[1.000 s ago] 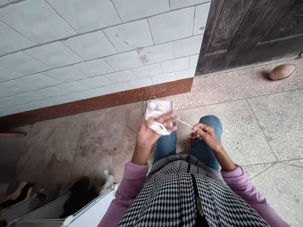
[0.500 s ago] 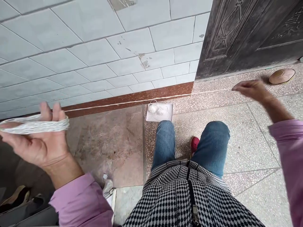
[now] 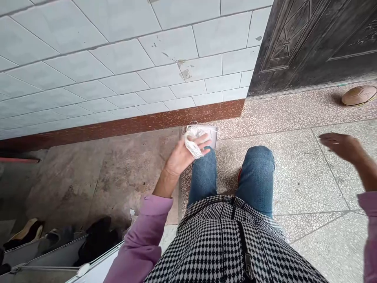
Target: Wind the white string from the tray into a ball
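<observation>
My left hand [image 3: 178, 157] is in front of the shallow white box, just over my left knee. A bundle of white yarn [image 3: 193, 147] is looped round its fingers, which point to the right and stand somewhat apart. Behind the hand, the box [image 3: 212, 138] sits on the floor by the wall, and white balls of yarn [image 3: 193, 130] show partly in it. Out to the right, above the speckled floor, is my right hand [image 3: 341, 147], its fingers close together and slightly blurred. Whether a strand lies in those fingers is not clear.
A white-tiled wall [image 3: 123, 94] with a red-brown base runs across the front. To the right stand a dark panelled door [image 3: 312, 51] and a round brownish object [image 3: 358, 95] on the floor. Shoes [image 3: 25, 236] and a rack lie at the lower left.
My left hand has swung from the far left to the box, carrying the looped yarn. My right hand has moved right and down. The taut strand between them no longer shows.
</observation>
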`<state>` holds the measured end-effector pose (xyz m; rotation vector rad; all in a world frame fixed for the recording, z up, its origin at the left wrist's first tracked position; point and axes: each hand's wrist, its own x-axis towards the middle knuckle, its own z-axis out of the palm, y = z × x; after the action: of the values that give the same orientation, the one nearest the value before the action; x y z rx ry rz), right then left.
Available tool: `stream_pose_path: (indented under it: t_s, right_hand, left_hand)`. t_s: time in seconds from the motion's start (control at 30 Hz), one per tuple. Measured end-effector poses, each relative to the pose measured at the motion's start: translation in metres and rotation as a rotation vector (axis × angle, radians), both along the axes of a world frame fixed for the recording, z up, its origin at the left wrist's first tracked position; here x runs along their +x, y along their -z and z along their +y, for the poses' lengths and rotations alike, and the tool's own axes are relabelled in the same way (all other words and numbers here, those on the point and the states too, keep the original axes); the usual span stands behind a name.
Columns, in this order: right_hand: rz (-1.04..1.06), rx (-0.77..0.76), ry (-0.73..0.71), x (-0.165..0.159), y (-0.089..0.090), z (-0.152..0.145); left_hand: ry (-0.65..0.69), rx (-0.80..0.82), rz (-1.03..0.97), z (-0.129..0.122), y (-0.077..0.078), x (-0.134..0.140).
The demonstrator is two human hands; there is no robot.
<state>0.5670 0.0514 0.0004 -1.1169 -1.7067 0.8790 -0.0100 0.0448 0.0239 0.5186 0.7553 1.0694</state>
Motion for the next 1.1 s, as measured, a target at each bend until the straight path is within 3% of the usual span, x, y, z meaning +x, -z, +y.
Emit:
stream_pose_path:
  t_s: [0.07,0.13,0.27,0.4,0.53,0.63,0.77,0.9,1.0,1.1]
  right_hand:
    - [-0.131,0.013,0.104,-0.042,0.013,-0.003]
    - [-0.167,-0.092,0.146,-0.098,0.013,-0.005]
    - [0.117,-0.183,-0.106,-0.215,-0.014,-0.015]
    - [0.234,-0.237,-0.331,-0.280,-0.038,-0.025]
    - [0.261,-0.419,-0.613,-0.303,-0.034,-0.025]
    - [0.287,-0.449,-0.668,-0.316,-0.025,-0.020]
    - [0.209,-0.347,-0.552,-0.319,-0.017,-0.016]
    - [0.088,-0.294,-0.355,-0.304,-0.013,-0.016]
    - [0.121,-0.408,-0.268,-0.295,-0.007,-0.019]
    - [0.231,-0.568,-0.202,-0.295,0.001,-0.023]
  left_hand:
    - [0.109,-0.024,-0.036,-0.005,0.000,0.025]
    - [0.182,-0.027,-0.055,-0.011,-0.004,0.039]
    - [0.330,-0.044,-0.052,-0.025,-0.017,0.051]
    - [0.448,-0.062,-0.036,-0.042,-0.016,0.055]
    - [0.526,-0.018,-0.059,-0.057,-0.005,0.054]
    - [0.564,0.000,-0.077,-0.059,0.002,0.049]
    - [0.563,0.030,-0.080,-0.051,0.007,0.038]
    - [0.438,0.081,0.022,-0.039,0.013,0.028]
    - [0.348,0.114,0.129,-0.032,0.024,0.028]
    - [0.270,0.098,0.110,-0.028,0.041,0.033]
